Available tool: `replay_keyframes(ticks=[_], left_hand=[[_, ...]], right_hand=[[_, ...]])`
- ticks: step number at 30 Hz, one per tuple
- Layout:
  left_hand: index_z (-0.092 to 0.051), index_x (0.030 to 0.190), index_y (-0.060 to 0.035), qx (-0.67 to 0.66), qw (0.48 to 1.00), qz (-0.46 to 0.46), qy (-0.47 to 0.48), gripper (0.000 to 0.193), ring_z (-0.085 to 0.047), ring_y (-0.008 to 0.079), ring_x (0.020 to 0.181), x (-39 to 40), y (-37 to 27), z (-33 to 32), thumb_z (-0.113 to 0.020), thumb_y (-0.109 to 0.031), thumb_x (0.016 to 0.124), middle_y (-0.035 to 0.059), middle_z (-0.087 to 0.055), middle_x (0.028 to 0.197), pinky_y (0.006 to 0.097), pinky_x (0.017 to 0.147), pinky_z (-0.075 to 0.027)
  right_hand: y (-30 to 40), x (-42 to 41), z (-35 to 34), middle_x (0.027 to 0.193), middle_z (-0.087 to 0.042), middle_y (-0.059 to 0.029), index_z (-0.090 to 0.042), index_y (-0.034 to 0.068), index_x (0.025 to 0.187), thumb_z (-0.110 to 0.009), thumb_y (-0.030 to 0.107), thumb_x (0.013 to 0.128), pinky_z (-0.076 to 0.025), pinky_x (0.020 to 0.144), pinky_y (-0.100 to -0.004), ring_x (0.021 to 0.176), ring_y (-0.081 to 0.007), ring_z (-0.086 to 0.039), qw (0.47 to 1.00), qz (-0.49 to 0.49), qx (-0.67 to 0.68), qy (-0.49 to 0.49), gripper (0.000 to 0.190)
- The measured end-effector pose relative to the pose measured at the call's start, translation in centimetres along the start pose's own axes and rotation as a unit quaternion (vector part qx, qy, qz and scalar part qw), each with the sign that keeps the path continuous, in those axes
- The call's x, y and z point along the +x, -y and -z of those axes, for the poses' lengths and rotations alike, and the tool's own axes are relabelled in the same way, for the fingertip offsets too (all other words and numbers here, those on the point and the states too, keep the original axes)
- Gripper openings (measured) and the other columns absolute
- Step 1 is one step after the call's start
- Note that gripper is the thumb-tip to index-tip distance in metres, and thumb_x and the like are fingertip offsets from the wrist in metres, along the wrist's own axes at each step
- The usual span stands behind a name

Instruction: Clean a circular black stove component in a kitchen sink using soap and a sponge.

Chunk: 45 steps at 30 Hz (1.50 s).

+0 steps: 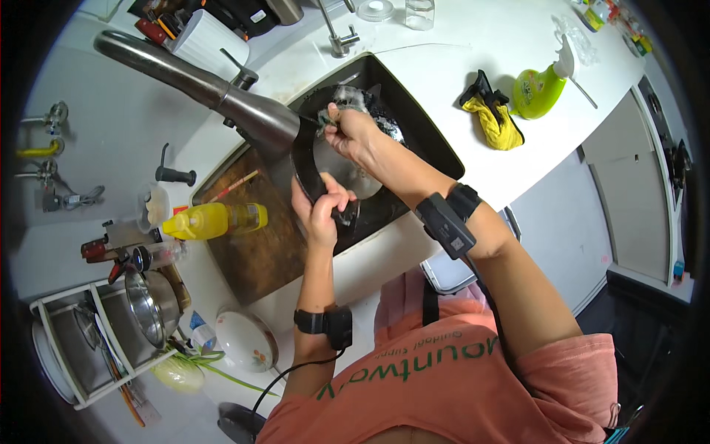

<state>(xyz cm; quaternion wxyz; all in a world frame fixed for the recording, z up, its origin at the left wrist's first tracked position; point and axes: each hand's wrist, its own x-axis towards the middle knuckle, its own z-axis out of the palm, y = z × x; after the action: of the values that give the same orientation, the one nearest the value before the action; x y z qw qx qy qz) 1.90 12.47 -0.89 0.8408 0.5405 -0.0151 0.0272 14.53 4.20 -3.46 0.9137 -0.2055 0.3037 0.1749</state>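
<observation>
A round, dark-rimmed pan (304, 152) with a pale metallic inside is tilted on its side over the dark sink (430, 136). My left hand (321, 208) grips its lower rim, thumb and fingers on either side. In my right hand (348, 130) a small wet scrubber (327, 117) is pinched, held at the upper part of the pan's inside. White suds and dark wet things lie in the sink beyond my right hand. The metal faucet (260, 119) reaches over the sink close to the pan; whether water runs is hidden.
A brown board (249, 244) covers the sink's left side, with a yellow detergent bottle (216, 221) over it. A green spray bottle (538, 91) and a yellow-black cloth (493, 119) are on the right counter. A dish rack (94, 344), steel bowl (152, 308) and lidded white bowl (244, 338) stand lower left.
</observation>
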Motion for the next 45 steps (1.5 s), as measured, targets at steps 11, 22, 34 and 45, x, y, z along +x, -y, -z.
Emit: replay_keyframes(ticks=[11,22,34,45], left_hand=[[-0.036,0.115,0.0005,-0.016,0.999,-0.033,0.016,0.050,-0.044,0.0154,0.049,0.5,0.3,2.0,-0.042,-0.001,0.065,0.0070,-0.042,0.065,0.0341,0.059,-0.049],[-0.037,0.118,-0.0029,-0.048,0.998,0.024,0.020,0.051,-0.042,0.0143,0.051,-1.0,1.6,1.4,-0.043,-0.001,0.067,0.0069,-0.042,0.069,0.0349,0.059,-0.048],[-0.018,0.137,-0.0016,-0.064,0.997,0.042,0.019,0.066,-0.054,0.0317,0.099,-1.3,2.6,3.3,-0.047,-0.004,0.077,0.0243,-0.054,0.103,0.0441,0.093,-0.042],[-0.028,0.130,-0.0137,0.083,0.985,-0.085,-0.129,0.044,-0.041,0.0126,0.058,0.4,2.0,1.0,-0.050,-0.020,0.093,0.0094,-0.051,0.077,0.0262,0.055,-0.041]], right_hand=[[-2.2,-6.7,0.7,0.046,-0.047,-0.0108,-0.054,-0.002,0.089,-0.059,0.018,0.088,-0.034,0.020,-0.0365,0.027,-0.0204,-0.044,0.945,-0.021,-0.272,0.180,0.021],[-1.3,-2.8,2.3,0.082,-0.059,-0.0030,-0.056,0.008,0.093,-0.062,0.014,0.087,-0.050,0.065,-0.0315,0.077,-0.0166,-0.057,0.999,0.032,-0.040,0.000,0.011],[-1.4,-2.9,0.2,0.077,-0.061,-0.0027,-0.057,0.005,0.087,-0.066,0.015,0.084,-0.047,0.056,-0.0280,0.065,-0.0133,-0.057,0.991,0.100,-0.059,0.072,0.014],[-3.5,-1.6,1.3,0.071,-0.058,-0.0129,-0.057,-0.002,0.090,-0.059,0.025,0.089,-0.044,0.050,-0.0337,0.054,-0.0212,-0.054,0.973,0.103,-0.195,0.070,0.027]])
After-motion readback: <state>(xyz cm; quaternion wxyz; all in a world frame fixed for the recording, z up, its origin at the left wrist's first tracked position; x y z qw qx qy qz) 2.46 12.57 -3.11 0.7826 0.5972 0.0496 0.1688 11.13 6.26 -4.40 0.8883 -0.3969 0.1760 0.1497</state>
